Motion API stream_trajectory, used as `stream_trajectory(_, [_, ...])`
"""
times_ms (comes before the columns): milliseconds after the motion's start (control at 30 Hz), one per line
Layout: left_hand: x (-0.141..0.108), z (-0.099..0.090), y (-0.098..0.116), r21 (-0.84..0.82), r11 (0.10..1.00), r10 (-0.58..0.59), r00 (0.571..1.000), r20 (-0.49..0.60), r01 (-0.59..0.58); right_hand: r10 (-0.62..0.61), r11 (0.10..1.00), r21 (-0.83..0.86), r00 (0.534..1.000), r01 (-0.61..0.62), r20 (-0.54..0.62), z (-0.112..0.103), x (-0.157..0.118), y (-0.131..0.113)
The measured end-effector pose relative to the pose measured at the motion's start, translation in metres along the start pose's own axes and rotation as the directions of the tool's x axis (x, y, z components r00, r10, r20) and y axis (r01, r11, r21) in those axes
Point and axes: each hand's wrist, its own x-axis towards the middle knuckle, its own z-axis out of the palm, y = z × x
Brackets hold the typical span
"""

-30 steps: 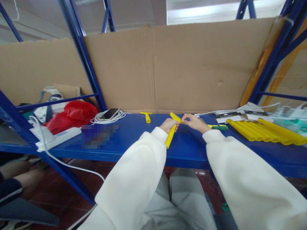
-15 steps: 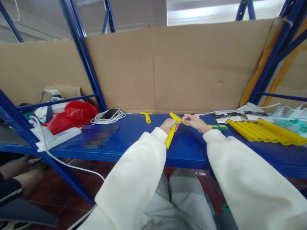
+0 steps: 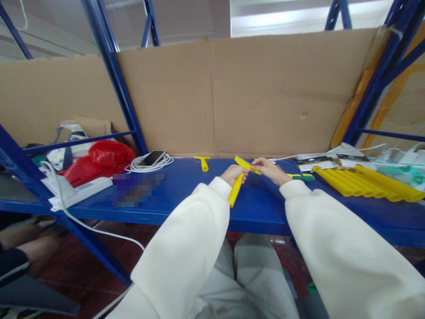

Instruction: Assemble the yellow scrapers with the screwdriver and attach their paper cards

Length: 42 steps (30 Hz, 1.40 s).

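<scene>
A wide cardboard sheet point(image 3: 265, 88) stands upright along the back of a blue bench point(image 3: 186, 195), between blue posts. Over the bench's front edge reach two arms in white sleeves point(image 3: 186, 239). At the far right lies a row of yellow tubes point(image 3: 368, 182), side by side, with black-and-white packets point(image 3: 317, 162) behind them. At the left a crumpled red bag point(image 3: 106, 157) sits behind a white power strip point(image 3: 86, 190), and a coil of white cable point(image 3: 133, 165) lies near them with a phone point(image 3: 152, 157) on it. In the middle, the left hand point(image 3: 233, 173) is closed around a yellow handle point(image 3: 236, 191), its long part slanting down toward the person and a crosspiece pointing up and right; the fingers hide where the two meet. The right hand point(image 3: 268, 170) is at the crosspiece's right end, thumb and fingertips drawn close together; whether they pinch it cannot be told. Beside that wrist lies a green-and-yellow tool point(image 3: 303, 177). A loose yellow T-piece point(image 3: 204, 165) rests near the cardboard, left of the hands.
</scene>
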Motion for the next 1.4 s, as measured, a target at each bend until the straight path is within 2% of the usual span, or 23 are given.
stream_trajectory(233, [0.0014,-0.0012,-0.0007,-0.017,1.0,-0.011,1.0,0.013,0.011,-0.017,0.997,0.074,0.999,0.014,0.047,-0.0008,0.0006,0.0033])
stream_trajectory(567, [0.0014,-0.0017,-0.0011,-0.025,1.0,-0.002,1.0,0.025,0.002,-0.003,0.996,0.091,0.997,-0.004,0.078,-0.0019,-0.0028,0.0021])
stream_trajectory(800, [0.0005,-0.0003,-0.0015,-0.008,1.0,-0.001,1.0,0.017,0.001,0.076,0.989,0.119,0.992,-0.089,0.104,-0.0015,-0.0048,-0.0011])
stream_trajectory(1133, [-0.0004,-0.0004,-0.0014,-0.034,0.999,-0.01,0.999,0.053,0.011,0.117,0.91,0.366,0.968,-0.194,0.224,-0.0062,-0.0013,0.0006])
stream_trajectory(1400, [0.0018,-0.0013,-0.0035,-0.032,0.999,-0.001,0.997,0.073,0.003,0.15,0.888,0.391,0.956,-0.243,0.254,-0.0063,-0.0013,0.0012])
